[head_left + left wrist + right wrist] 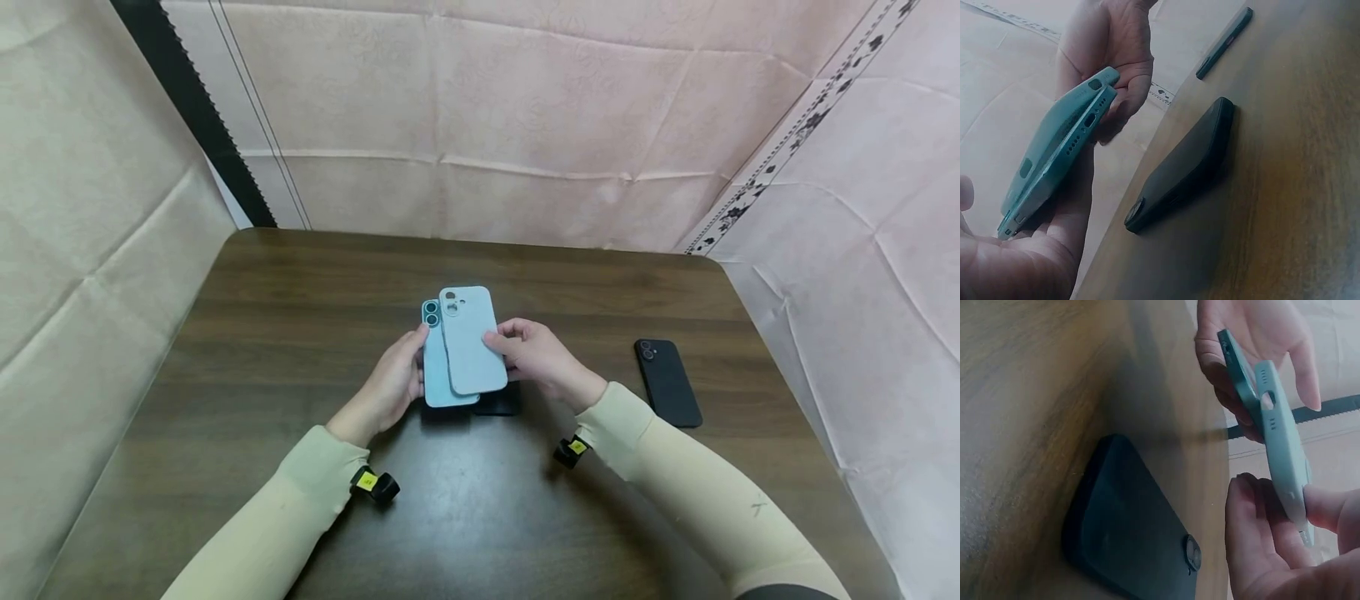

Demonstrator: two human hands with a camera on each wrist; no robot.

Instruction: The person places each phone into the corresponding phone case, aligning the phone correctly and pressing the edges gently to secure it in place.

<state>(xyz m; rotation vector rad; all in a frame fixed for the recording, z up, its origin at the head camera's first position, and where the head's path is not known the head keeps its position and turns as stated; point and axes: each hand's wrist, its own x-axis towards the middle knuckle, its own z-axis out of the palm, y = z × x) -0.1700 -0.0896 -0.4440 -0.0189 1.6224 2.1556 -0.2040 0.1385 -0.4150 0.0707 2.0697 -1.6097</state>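
Observation:
My left hand holds a light blue phone by its left side, the two camera lenses facing up. With thumb above and fingers below, my right hand pinches the right edge of a pale blue phone case. The case overlaps most of the phone, set off to the right; its camera cutouts show at the upper left. From the left wrist, the phone's charging port faces the camera, and a narrow gap separates phone and case along part of their length. Both are held above the table.
A black phone lies on the wooden table below the hands, partly hidden by the case. Another black phone lies to the right, beside my right forearm. Pale cloth hangs behind the table and at its sides.

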